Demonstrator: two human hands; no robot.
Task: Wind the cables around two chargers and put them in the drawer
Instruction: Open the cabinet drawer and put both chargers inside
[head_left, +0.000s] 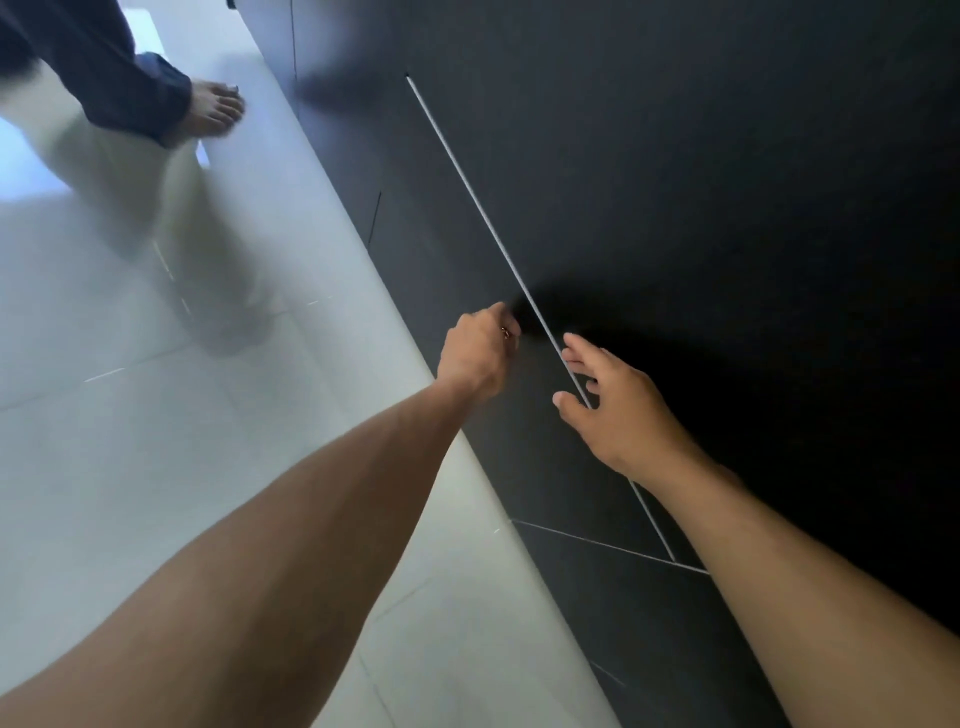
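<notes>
Where hands reach, flat matte-black drawer

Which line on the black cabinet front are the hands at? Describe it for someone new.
Find the matt black cabinet front filling the right side, beside the pale glossy floor tiles. A thin silvery strip runs diagonally down it. Unlike the shorter, fainter seam meeting its lower end, it is long and bright, with the right hand straddling it and the left hand just beside it.
</notes>
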